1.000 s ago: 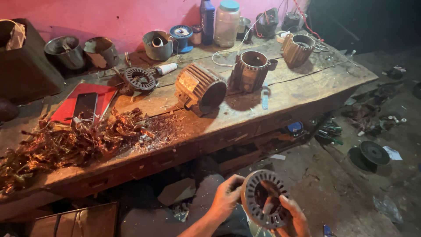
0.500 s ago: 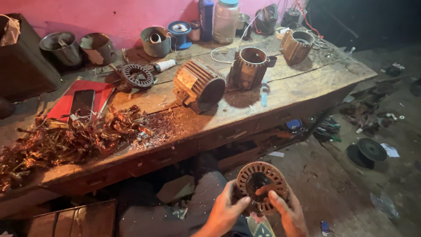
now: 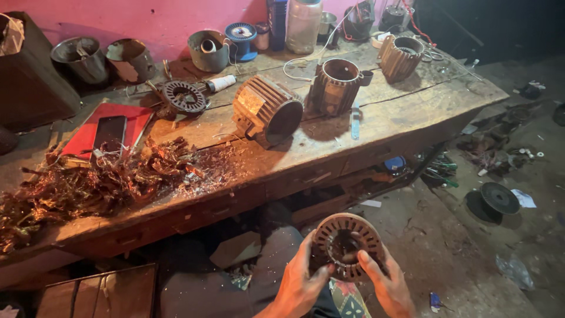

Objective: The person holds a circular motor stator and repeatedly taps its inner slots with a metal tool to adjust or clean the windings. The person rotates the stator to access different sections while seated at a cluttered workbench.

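Here, two hands (image 3: pixel 344 280) grip one slotted stator core (image 3: pixel 347 245) below three motor housings (image 3: pixel 268 110).

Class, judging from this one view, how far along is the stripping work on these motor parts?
Done: a pile of pulled copper wire lies on the bench. In hand: the left hand and right hand grip a slotted stator ring, its slots apparently empty. Left: three motor housings wait on the bench.

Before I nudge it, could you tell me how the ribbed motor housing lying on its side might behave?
The ribbed motor housing looks like thick metal, so probably heavy and stiff. Lying on its rounded side on the workbench, it may roll if pushed, though its ribs might slow that.
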